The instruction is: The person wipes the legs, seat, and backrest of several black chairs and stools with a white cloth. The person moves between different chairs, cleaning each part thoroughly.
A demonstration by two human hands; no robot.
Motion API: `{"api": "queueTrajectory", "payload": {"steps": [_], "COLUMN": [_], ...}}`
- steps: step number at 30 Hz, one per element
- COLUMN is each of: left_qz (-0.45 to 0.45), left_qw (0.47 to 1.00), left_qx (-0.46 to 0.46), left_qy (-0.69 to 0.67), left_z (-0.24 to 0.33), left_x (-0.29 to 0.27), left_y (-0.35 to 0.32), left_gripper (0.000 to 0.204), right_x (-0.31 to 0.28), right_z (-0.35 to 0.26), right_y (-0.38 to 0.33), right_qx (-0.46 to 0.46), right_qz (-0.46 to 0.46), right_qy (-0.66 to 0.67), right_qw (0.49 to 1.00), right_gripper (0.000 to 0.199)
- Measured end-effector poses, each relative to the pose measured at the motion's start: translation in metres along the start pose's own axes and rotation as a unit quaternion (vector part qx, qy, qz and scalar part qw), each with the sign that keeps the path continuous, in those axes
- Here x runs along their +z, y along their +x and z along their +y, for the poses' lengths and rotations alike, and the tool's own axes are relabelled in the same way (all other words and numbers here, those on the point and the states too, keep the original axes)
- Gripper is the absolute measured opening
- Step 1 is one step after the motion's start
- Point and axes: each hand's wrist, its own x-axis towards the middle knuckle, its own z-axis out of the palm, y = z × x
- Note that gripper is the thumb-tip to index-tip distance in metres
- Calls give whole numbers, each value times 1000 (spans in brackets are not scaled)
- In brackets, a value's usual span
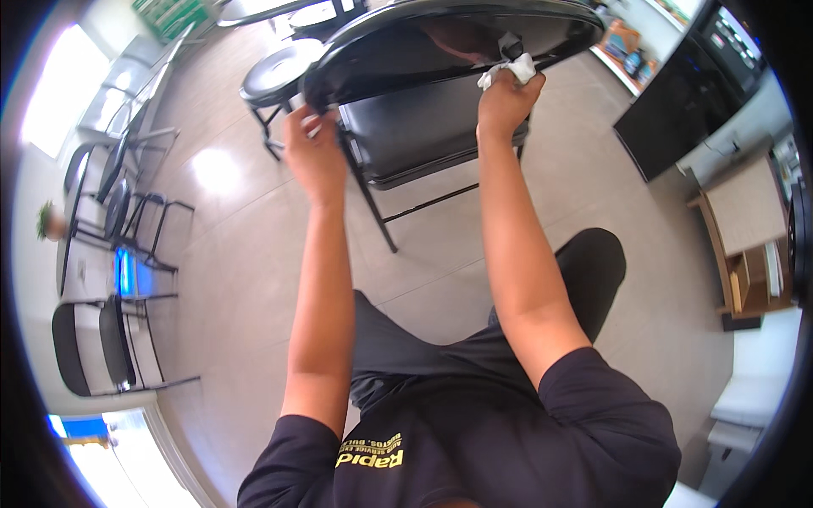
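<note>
Before me stands a black folding chair with a glossy backrest [398, 59] and a padded seat [415, 135]. At the backrest's lower left corner, my left hand [315, 157] is closed on the chair's edge, its fingers curled and slightly blurred. My right hand [506, 106] grips a crumpled white cloth [512, 69] and presses it to the backrest, right of its middle. A reflection of the cloth and arm shows in the shiny surface. Whether the cloth is fabric or paper, I cannot tell.
Behind the chair on the left is a round black stool [282, 69]. More black chairs [118, 343] line the left wall, near a potted plant [51, 222]. To the right stand a black fridge-like cabinet [677, 102] and a wooden shelf unit [745, 220].
</note>
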Motion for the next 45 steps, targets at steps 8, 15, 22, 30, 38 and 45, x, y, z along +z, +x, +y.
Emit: {"api": "queueTrajectory", "payload": {"steps": [8,15,22,30,38,45], "left_qz": [-78,-63,-66,-65,-85,-87], "left_qw": [997,996,996,994,991,995], "left_qx": [-19,-33,-24,31,-5,-36], "left_qy": [0,-46,-46,85,100,34], "left_z": [-28,-3,-14,-30,-39,-20], "left_x": [-20,-27,-9,-11,-18,-25], "left_y": [8,-2,-6,23,39,26], "left_gripper": [39,34,45,37,35,47], "right_x": [60,-10,13,50,-5,-12], "right_z": [-76,-71,-78,-121,-101,-84], "right_y": [-195,-78,26,-131,-101,57], "right_qx": [-83,18,-73,-168,-200,37], "right_qz": [-281,-14,74,-112,-200,10], "right_qy": [-70,49,51,62,44,103], "right_qw": [954,999,993,977,958,994], "right_gripper": [25,27,40,41,35,29]}}
